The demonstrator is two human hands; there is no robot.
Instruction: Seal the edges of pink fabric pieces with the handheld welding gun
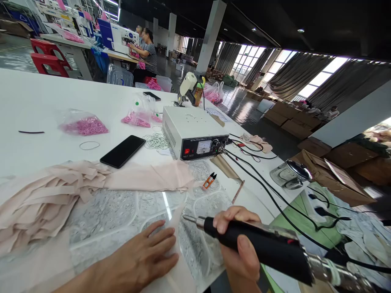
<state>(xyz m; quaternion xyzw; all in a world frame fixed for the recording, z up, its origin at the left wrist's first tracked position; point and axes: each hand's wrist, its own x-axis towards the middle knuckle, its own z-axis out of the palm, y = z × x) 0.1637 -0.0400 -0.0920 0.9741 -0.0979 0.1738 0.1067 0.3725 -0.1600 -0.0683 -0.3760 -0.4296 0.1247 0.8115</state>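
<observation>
My right hand (244, 248) is wrapped round a black ultrasonic cutter (259, 242) with a thin metal tip. The tip points left, at the edge of a pale pink fabric strip (175, 221); whether it touches the cloth I cannot tell. My left hand (149, 254) lies flat on the strip with its fingers spread, just left of the tip. Under the cloth is a clear sheet over a grey stone-patterned surface (106, 207). Beyond my hands lies another fabric band (149, 178), and a pile of pale pink strips (45, 195) spreads at the left.
A white control box (195, 130) with black cables stands at mid-table. Orange thread snips (209, 181), a black phone (122, 151), bags of pink pieces (84, 124) and a lidded glass jug (290, 175) lie around it. Across the room, a person (149, 53) sits at a sewing machine.
</observation>
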